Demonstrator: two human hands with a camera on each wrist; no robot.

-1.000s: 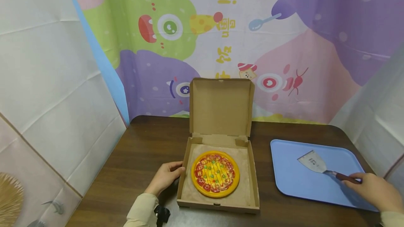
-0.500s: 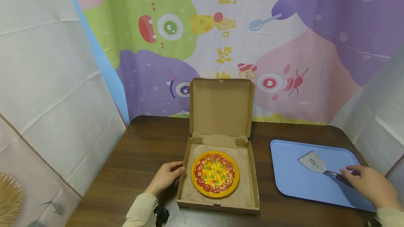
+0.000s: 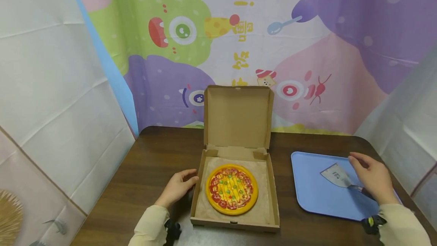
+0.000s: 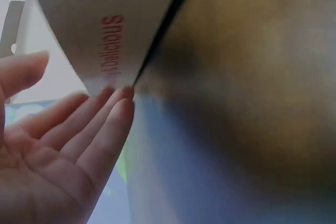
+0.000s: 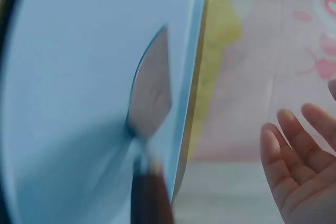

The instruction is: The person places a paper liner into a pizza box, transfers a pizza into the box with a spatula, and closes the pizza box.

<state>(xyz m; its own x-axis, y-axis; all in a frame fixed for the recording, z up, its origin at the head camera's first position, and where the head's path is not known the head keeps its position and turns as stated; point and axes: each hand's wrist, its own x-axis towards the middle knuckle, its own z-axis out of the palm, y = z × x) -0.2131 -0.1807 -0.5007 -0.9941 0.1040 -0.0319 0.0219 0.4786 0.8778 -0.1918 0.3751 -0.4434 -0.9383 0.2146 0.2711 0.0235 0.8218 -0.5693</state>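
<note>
My left hand (image 3: 178,188) is beside the left wall of an open cardboard pizza box (image 3: 272,193), its fingers straight and its fingertips right at the wall. In the left wrist view the fingers (image 4: 107,137) reach toward the box's printed side (image 4: 105,19). A toy pizza (image 3: 232,189) with a yellow crust lies in the box on brown paper. My right hand (image 3: 373,177) hovers over the right part of a blue tray (image 3: 307,198), holding nothing, fingers relaxed. On the tray rests a metal spatula (image 3: 336,175); its dark wooden handle (image 5: 149,200) shows in the right wrist view.
The box lid (image 3: 238,117) stands upright at the back. A dark wooden table (image 3: 153,162) carries everything. Behind it hangs a cartoon-printed curtain (image 3: 191,3), with pale panels (image 3: 61,86) at the sides.
My right hand has let go of the spatula's handle and moved up and left above the tray. The spatula stays on the tray. My left hand has barely moved.
</note>
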